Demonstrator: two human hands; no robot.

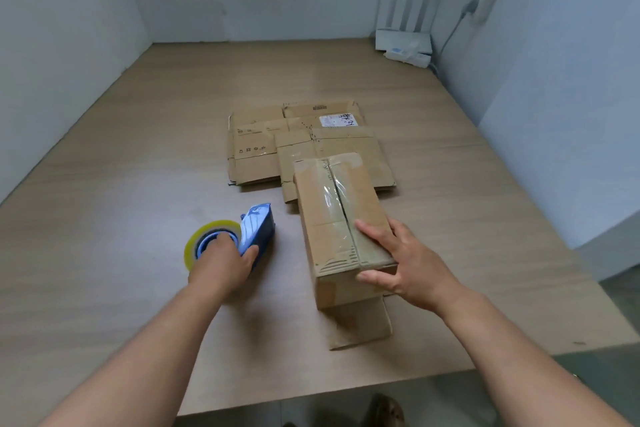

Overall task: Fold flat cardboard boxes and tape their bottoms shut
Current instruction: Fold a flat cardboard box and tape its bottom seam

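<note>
A folded cardboard box [332, 215] stands upside down on the wooden table [138, 163], its bottom flaps closed and covered along the seam with clear tape. My right hand [401, 260] grips the box's near end, fingers laid on top and thumb on the near face. To the left lies a blue tape dispenser [258, 230] with a roll of clear tape [207, 236]. My left hand [225, 260] holds the dispenser, fingers curled around its body and into the roll's core. Behind the box lies a pile of flat cardboard boxes [256, 149].
A white router with upright antennas [405, 31] and a white power strip [408, 57] sit at the table's far right corner, with a cable running up the wall. White walls enclose the table on three sides. The table's near edge runs below my forearms.
</note>
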